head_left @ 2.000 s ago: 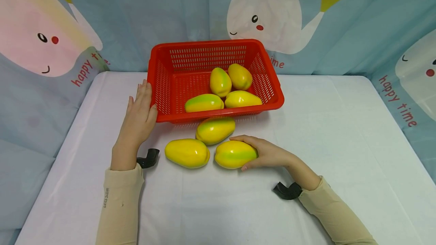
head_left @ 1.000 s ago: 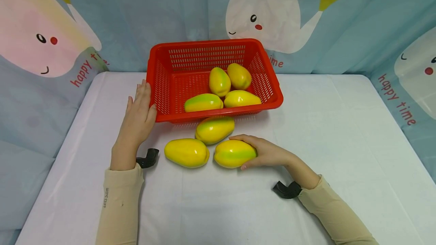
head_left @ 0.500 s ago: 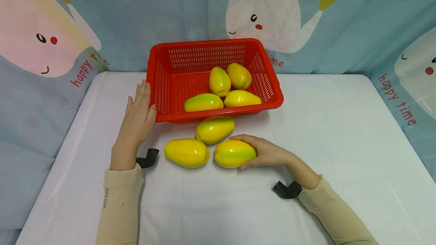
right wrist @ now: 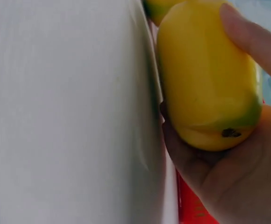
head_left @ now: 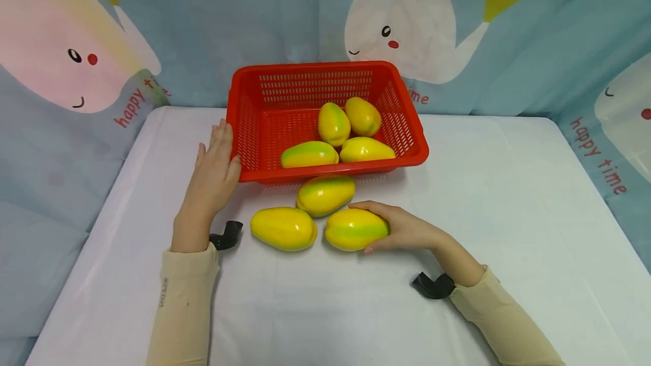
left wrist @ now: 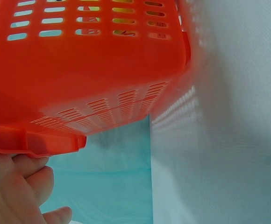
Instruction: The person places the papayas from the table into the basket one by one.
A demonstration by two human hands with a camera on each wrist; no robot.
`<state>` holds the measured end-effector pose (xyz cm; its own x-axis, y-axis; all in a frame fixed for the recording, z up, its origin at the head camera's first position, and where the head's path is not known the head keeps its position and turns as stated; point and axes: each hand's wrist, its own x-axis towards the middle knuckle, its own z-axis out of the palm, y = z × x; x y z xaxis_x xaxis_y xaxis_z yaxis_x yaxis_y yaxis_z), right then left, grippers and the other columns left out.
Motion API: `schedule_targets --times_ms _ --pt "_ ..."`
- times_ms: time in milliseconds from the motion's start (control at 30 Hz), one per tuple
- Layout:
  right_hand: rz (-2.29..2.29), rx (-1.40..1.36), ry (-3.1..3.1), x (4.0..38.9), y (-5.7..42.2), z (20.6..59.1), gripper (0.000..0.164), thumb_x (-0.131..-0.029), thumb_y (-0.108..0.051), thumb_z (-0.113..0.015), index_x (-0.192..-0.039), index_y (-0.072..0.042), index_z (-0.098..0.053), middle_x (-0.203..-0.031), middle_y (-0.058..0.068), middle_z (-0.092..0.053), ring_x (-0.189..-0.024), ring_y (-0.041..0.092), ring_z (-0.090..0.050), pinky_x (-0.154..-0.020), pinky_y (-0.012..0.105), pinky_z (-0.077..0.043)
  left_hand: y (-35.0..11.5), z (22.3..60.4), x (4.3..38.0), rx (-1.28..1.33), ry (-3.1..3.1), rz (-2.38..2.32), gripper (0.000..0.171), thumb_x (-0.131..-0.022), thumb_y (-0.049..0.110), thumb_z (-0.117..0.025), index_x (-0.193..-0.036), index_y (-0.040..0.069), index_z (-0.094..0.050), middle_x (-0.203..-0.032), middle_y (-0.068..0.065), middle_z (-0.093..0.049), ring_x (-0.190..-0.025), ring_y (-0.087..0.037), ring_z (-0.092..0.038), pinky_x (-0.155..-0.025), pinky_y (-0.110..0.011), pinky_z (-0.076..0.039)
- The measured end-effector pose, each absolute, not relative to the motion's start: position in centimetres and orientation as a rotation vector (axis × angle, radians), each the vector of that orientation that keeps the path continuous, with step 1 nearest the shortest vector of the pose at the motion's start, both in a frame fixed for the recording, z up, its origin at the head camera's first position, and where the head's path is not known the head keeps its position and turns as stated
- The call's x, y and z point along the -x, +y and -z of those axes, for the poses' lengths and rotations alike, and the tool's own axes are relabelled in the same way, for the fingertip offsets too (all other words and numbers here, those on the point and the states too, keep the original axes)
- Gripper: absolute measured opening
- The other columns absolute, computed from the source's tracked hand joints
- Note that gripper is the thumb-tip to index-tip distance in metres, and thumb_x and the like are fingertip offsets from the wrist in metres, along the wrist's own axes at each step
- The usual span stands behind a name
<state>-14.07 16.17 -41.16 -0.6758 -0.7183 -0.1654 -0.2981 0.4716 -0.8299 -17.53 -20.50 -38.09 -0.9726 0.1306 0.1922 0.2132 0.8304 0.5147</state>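
My right hand (head_left: 407, 229) holds a glossy yellow-green papaya (head_left: 351, 230) on the table, thumb on its near side and fingers over its far side. The right wrist view shows that papaya (right wrist: 205, 70) close up, with a dark spot at its end. My left hand (head_left: 211, 177) lies along the left side of a red plastic basket (head_left: 325, 171), fingers mostly straight and touching it. In the left wrist view, fingers (left wrist: 35, 182) sit by the basket's rim. A papaya (head_left: 283, 229) lies left of the held one, and another papaya (head_left: 325, 195) lies before the basket.
Inside the basket are several more papayas (head_left: 334, 124), gathered toward its right and front. A white cloth covers the table (head_left: 305, 309). Behind it hangs a blue curtain (head_left: 274, 10) with whale prints. A black mount (head_left: 432, 286) sits at each wrist.
The head view has shifted slightly, so everything appears a little further right. Both hands, the basket and the papayas otherwise keep their places.
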Motion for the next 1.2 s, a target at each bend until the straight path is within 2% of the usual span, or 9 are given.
schedule_targets --times_ms 367,567,800,1200 --pt "1.139 0.905 2.257 14.2 16.1 38.5 0.078 -0.073 -0.019 -0.081 -0.141 -0.016 -0.042 -0.137 -0.005 -0.047 -0.121 0.015 -0.044 -0.105 0.045 -0.033 -20.6 38.2 17.4 0.273 -2.857 0.827 0.061 -0.097 0.023 -0.032 -0.151 0.003 -0.010 -0.157 -0.010 -0.008 -0.144 -0.025 -0.004 -0.113 -0.053 -0.002" --pt "1.146 0.958 2.267 14.5 15.6 36.6 0.080 -0.073 -0.018 -0.081 -0.142 -0.012 -0.040 -0.139 0.000 -0.045 -0.123 0.018 -0.043 -0.105 0.047 -0.033 -20.6 38.3 17.4 0.275 -2.853 0.817 0.061 -0.098 0.023 -0.032 -0.151 0.003 -0.010 -0.157 -0.010 -0.008 -0.144 -0.027 -0.005 -0.113 -0.054 -0.003" --pt "1.179 1.013 2.242 15.1 14.7 34.5 0.080 -0.074 -0.017 -0.081 -0.142 -0.016 -0.039 -0.138 -0.003 -0.044 -0.121 0.016 -0.041 -0.103 0.045 -0.035 -20.5 38.2 17.4 0.284 -2.857 0.823 0.060 -0.098 0.022 -0.032 -0.151 0.002 -0.011 -0.157 -0.011 -0.008 -0.144 -0.026 -0.004 -0.113 -0.054 -0.003" --pt "1.095 1.142 2.301 17.1 12.3 31.2 0.077 -0.074 -0.022 -0.081 -0.140 -0.013 -0.042 -0.137 -0.004 -0.046 -0.119 0.014 -0.041 -0.096 0.039 -0.041 -20.6 38.2 17.4 0.293 -2.856 0.824 0.059 -0.098 0.022 -0.031 -0.150 0.000 -0.011 -0.157 -0.012 -0.008 -0.144 -0.026 -0.004 -0.112 -0.054 -0.003"
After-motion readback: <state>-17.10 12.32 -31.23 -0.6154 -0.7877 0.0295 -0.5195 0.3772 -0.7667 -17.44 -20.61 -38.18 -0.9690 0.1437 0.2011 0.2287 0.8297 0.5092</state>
